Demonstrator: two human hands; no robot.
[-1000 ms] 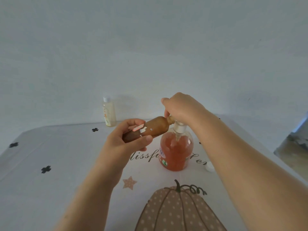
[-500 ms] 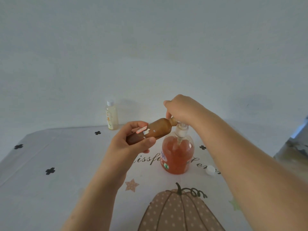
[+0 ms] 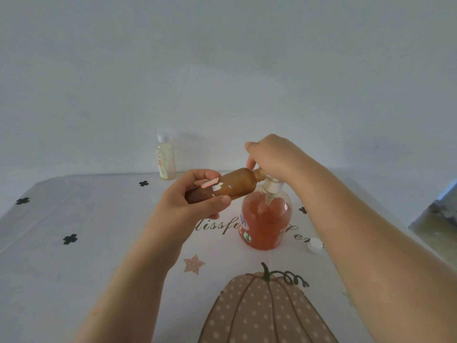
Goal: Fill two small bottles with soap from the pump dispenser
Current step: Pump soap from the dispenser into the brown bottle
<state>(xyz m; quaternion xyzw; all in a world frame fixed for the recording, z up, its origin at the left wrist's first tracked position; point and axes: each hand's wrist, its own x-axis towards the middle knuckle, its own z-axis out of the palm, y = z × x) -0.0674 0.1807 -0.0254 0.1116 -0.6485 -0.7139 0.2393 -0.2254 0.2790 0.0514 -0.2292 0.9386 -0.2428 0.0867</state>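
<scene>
I am gripping the brown bottle point(image 3: 237, 185) in the left hand point(image 3: 190, 206), thumb and fingers wrapping its lower body. I am tilting it nearly level so that its narrow neck is meeting the spout of the pump dispenser point(image 3: 265, 224). The right hand point(image 3: 274, 157) is curling over the pump top, in my judgement to press soap into the neck; the spout itself is hidden beneath it. The dispenser is standing on the table point(image 3: 74, 268), its rounded clear plastic body showing orange gel. The brown bottle is smooth and cylindrical, with torn label scraps. A pale capped bottle point(image 3: 165, 159) is standing upright at the far edge, well apart. A white cap point(image 3: 314, 245) is lying near the dispenser, on its right.
</scene>
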